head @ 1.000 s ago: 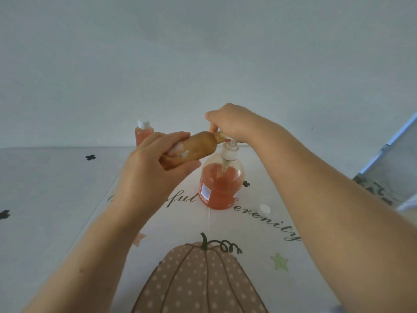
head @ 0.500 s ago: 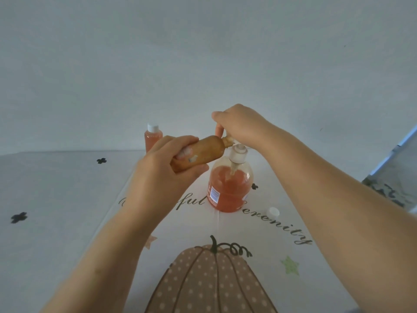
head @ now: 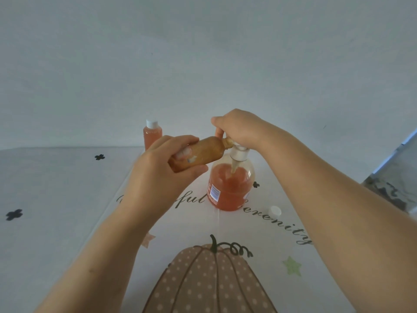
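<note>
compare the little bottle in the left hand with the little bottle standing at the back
The held bottle lies nearly sideways in the left hand; the back bottle stands upright on the table. The held bottle has a bare neck, up against the pump; the back bottle wears a white cap. The held bottle looks amber-brown; the back bottle looks pinkish orange. Both are small bottles of similar build.

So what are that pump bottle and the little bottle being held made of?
The pump bottle looks like clear glossy plastic: orange liquid shows through its wall, and its pump is opaque white. The small bottle in the left hand seems see-through plastic too, tinted orange-brown by its contents, though glass cannot be excluded.
</note>
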{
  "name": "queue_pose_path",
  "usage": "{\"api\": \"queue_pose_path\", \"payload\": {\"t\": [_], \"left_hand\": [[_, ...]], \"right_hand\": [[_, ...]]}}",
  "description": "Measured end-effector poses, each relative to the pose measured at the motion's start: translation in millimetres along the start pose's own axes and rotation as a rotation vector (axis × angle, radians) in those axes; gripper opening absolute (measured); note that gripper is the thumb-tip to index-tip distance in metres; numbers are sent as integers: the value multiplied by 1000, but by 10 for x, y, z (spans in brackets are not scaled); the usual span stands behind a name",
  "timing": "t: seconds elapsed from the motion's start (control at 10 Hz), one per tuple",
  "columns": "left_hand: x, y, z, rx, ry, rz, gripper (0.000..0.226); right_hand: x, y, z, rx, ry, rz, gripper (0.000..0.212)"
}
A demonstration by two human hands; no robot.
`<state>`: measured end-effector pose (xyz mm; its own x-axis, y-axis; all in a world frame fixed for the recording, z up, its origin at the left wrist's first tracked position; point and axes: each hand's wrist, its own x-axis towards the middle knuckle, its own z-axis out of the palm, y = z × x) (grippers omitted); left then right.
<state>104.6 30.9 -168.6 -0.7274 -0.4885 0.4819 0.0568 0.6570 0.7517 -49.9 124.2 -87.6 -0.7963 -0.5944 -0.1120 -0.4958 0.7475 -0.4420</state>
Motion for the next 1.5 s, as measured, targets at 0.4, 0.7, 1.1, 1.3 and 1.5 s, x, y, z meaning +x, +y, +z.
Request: {"api": "queue_pose_path", "payload": {"t": [0.4,0.7,1.1,1.3,1.5], "left_hand": [[-36,71,32,-9,83,55,45],[-17,25,23,51,82,83,46],[-23,56,28,31,105,104,46],[-32,50,28,23,92,91,45],[-37,36,15,53,73,78,44]], "right_hand": [[-34,-77,-114,-50,78,-46,46],[11,14,3,-22,35,-51,36],[-33,-84,-85,-34,92,-17,49],[-27,-59,-75,-63,72,-26,51],[-20,23,23,-104,66,-40,46]]}}
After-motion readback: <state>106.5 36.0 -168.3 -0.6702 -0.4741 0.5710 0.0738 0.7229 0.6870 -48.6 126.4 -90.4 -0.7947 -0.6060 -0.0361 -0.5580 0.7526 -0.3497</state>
